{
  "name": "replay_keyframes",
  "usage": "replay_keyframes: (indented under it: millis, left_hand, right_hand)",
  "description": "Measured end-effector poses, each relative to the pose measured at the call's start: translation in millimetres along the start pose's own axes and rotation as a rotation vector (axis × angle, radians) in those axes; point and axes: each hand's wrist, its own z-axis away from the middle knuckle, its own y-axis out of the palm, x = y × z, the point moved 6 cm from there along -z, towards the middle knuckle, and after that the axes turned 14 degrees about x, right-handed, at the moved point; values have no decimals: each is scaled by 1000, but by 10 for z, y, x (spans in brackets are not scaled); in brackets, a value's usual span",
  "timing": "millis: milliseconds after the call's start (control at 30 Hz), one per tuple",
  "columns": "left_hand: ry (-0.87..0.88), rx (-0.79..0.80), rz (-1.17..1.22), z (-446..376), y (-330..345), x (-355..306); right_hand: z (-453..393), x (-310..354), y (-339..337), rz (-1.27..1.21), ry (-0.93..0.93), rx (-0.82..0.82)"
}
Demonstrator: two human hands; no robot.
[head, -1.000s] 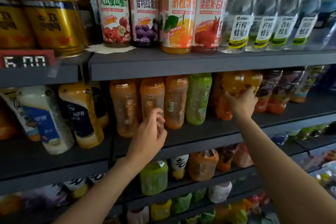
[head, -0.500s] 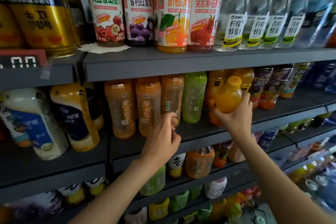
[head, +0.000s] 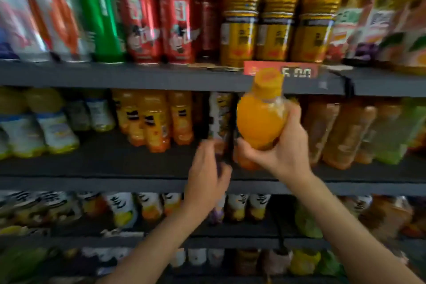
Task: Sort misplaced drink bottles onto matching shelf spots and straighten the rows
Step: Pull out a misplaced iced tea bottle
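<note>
My right hand (head: 283,150) grips a small round orange juice bottle (head: 260,120) with an orange cap, held upright in front of the middle shelf (head: 115,184). Just left of it stands a tall bottle with a dark and white label (head: 220,113). My left hand (head: 207,175) is at that bottle's lower part, fingers pointing up; motion blur hides whether they close round it. A row of orange juice bottles (head: 156,120) stands further left on the same shelf, with open shelf floor in front of it.
Red cans (head: 159,27), a green can and gold cans (head: 276,18) fill the upper shelf above a red price tag (head: 297,72). Brownish tea bottles (head: 341,131) stand right of my right hand, white-labelled bottles (head: 53,129) far left. Lower shelves hold more bottles.
The view swung left along the shelves. My right hand pulled the orange bottle off the shelf and carried it leftwards. My left hand moved up to the tall dark-labelled bottle.
</note>
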Motion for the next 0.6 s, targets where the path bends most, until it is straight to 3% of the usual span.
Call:
replay_keyframes:
  millis: [67, 233, 500, 600]
  left_hand:
    - [-135, -58, -66, 168, -499, 391]
    - [-303, -22, -231, 434, -1161, 861]
    - [-359, -27, -196, 589, -1291, 1148]
    - [-319, -20, -167, 524, -1199, 1123]
  right_hand:
    - [-119, 245, 591, 3, 6, 115]
    - [-314, 389, 1618, 65, 172, 277]
    - [-854, 65, 1998, 11, 486, 293]
    - [-881, 28, 2060, 12, 487, 307]
